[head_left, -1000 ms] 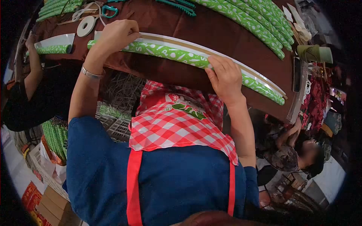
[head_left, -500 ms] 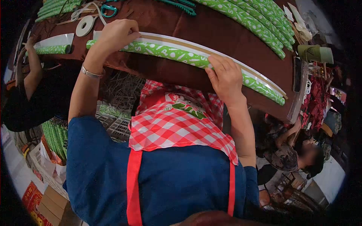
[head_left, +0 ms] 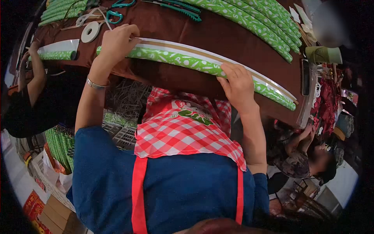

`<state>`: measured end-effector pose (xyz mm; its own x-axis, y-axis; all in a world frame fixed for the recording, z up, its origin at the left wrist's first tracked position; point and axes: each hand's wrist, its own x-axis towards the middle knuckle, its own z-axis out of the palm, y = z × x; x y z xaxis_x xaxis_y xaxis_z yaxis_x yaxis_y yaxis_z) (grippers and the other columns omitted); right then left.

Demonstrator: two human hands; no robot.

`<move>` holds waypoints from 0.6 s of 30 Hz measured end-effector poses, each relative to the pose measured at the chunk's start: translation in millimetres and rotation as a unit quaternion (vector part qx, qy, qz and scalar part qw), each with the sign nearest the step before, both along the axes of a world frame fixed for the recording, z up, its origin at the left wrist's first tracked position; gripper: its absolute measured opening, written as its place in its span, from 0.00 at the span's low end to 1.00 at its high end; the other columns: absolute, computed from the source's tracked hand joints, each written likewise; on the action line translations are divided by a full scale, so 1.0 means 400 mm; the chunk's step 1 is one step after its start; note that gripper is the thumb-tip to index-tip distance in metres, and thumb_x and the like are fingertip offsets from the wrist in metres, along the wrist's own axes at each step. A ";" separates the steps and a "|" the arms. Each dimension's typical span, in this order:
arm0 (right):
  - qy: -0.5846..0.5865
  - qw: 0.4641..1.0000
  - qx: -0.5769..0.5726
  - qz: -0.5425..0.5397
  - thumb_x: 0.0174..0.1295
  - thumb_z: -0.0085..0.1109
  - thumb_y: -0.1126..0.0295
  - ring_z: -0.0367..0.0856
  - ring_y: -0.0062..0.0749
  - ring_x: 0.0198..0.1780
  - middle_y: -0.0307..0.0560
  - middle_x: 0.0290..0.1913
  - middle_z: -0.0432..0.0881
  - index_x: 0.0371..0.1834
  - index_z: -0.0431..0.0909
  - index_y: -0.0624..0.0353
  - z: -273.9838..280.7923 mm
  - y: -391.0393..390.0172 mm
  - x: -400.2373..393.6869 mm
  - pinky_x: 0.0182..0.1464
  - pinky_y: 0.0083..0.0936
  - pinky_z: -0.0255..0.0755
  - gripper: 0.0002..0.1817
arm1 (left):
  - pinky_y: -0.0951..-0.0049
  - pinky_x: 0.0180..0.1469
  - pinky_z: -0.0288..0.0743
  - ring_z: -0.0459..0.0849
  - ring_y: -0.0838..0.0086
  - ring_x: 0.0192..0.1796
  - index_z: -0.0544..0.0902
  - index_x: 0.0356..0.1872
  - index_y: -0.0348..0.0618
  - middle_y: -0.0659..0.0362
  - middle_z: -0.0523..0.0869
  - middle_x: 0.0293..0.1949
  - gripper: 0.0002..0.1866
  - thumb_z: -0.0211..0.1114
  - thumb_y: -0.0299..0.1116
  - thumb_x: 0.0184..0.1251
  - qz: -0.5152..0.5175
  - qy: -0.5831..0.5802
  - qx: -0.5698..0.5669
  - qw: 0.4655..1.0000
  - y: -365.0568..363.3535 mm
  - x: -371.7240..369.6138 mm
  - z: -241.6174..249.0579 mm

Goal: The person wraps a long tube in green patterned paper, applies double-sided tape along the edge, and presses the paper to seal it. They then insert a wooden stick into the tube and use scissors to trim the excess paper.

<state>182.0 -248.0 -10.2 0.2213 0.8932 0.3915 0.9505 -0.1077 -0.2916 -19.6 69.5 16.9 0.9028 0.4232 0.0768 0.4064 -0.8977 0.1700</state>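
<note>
A long roll of green printed wrapping paper [head_left: 175,58] lies across the table in front of me, its white far edge flat with a tan strip [head_left: 187,48] running along it. Over the left part of the roll is my left hand [head_left: 117,43], thumb and fingers pinched together by the white edge; what they hold is hidden. My right hand [head_left: 238,84] grips the roll right of its middle, fingers over the top and thumb on the near side.
Beyond my left hand are a white tape roll [head_left: 90,32] and teal-handled scissors [head_left: 114,17]. Several green rolls [head_left: 249,23] lie at the back. A phone [head_left: 305,77] sits near the right edge. At left, another person's hand [head_left: 34,47] touches a shorter roll [head_left: 58,55].
Both my hands appear slightly further right in view, the right one a little lower on the roll. The table items have shifted slightly with the camera.
</note>
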 end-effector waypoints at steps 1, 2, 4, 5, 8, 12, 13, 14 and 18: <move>0.002 1.000 -0.007 0.000 0.50 0.71 0.71 0.79 0.42 0.52 0.44 0.51 0.82 0.51 0.78 0.56 0.000 -0.017 0.010 0.53 0.39 0.72 0.23 | 0.63 0.38 0.78 0.85 0.59 0.36 0.82 0.40 0.43 0.54 0.85 0.37 0.11 0.70 0.36 0.61 -0.004 -0.005 -0.012 1.000 0.000 -0.005 -0.001; 0.004 1.000 -0.015 -0.001 0.50 0.70 0.71 0.79 0.43 0.53 0.45 0.51 0.82 0.51 0.78 0.57 0.000 -0.035 0.022 0.53 0.40 0.72 0.23 | 0.63 0.38 0.78 0.85 0.59 0.36 0.82 0.40 0.43 0.54 0.85 0.37 0.11 0.70 0.36 0.61 -0.001 -0.006 -0.012 1.000 0.000 -0.009 -0.006; 0.013 1.000 -0.023 0.000 0.51 0.70 0.72 0.78 0.45 0.53 0.47 0.52 0.81 0.51 0.78 0.57 0.002 -0.065 0.039 0.54 0.42 0.72 0.22 | 0.63 0.36 0.77 0.85 0.62 0.35 0.83 0.35 0.46 0.59 0.85 0.32 0.07 0.68 0.36 0.59 -0.030 -0.076 -0.068 0.994 -0.003 -0.015 -0.019; 0.011 1.000 -0.023 0.002 0.51 0.70 0.71 0.78 0.46 0.54 0.47 0.52 0.81 0.51 0.78 0.58 0.006 -0.074 0.044 0.54 0.42 0.72 0.22 | 0.63 0.36 0.77 0.85 0.62 0.35 0.83 0.35 0.46 0.59 0.85 0.32 0.07 0.68 0.36 0.59 -0.028 -0.076 -0.069 0.994 -0.004 -0.018 -0.023; 0.006 1.000 -0.025 0.014 0.50 0.70 0.72 0.77 0.46 0.54 0.47 0.51 0.81 0.51 0.78 0.59 0.013 -0.050 0.034 0.54 0.42 0.72 0.23 | 0.63 0.36 0.77 0.85 0.62 0.35 0.83 0.34 0.46 0.58 0.85 0.31 0.06 0.67 0.34 0.58 -0.038 -0.092 -0.068 0.993 -0.006 -0.019 -0.032; -0.014 0.997 0.006 0.070 0.48 0.71 0.71 0.77 0.43 0.52 0.46 0.47 0.81 0.48 0.78 0.59 0.019 0.070 -0.030 0.52 0.39 0.74 0.22 | 0.63 0.36 0.76 0.85 0.62 0.34 0.84 0.33 0.45 0.59 0.85 0.31 0.05 0.66 0.34 0.59 -0.038 -0.092 -0.068 0.993 -0.006 -0.015 -0.035; -0.015 0.997 0.006 0.071 0.48 0.71 0.71 0.77 0.43 0.52 0.46 0.47 0.81 0.48 0.78 0.59 0.016 0.106 -0.051 0.52 0.39 0.74 0.22 | 0.63 0.36 0.76 0.85 0.62 0.34 0.84 0.33 0.45 0.59 0.84 0.31 0.05 0.66 0.33 0.59 -0.040 -0.093 -0.065 0.993 -0.005 -0.016 -0.036; -0.021 0.996 0.017 0.088 0.48 0.70 0.70 0.78 0.41 0.51 0.45 0.47 0.81 0.47 0.78 0.59 0.013 0.144 -0.072 0.51 0.37 0.74 0.21 | 0.63 0.36 0.76 0.85 0.62 0.34 0.84 0.33 0.45 0.59 0.84 0.31 0.05 0.66 0.33 0.59 -0.039 -0.093 -0.064 0.993 -0.005 -0.016 -0.033; -0.032 0.993 0.012 0.112 0.51 0.68 0.66 0.78 0.38 0.48 0.43 0.46 0.82 0.45 0.78 0.58 0.001 0.226 -0.113 0.48 0.34 0.74 0.18 | 0.62 0.37 0.76 0.85 0.62 0.34 0.84 0.34 0.46 0.59 0.85 0.30 0.06 0.66 0.34 0.59 -0.057 -0.088 -0.050 0.993 -0.009 -0.021 -0.010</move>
<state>136.6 -157.7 -9.8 -0.0084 0.9071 0.4208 0.9663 0.1156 -0.2298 -27.9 66.1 13.0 0.9214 0.3328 0.2005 0.2592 -0.9110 0.3207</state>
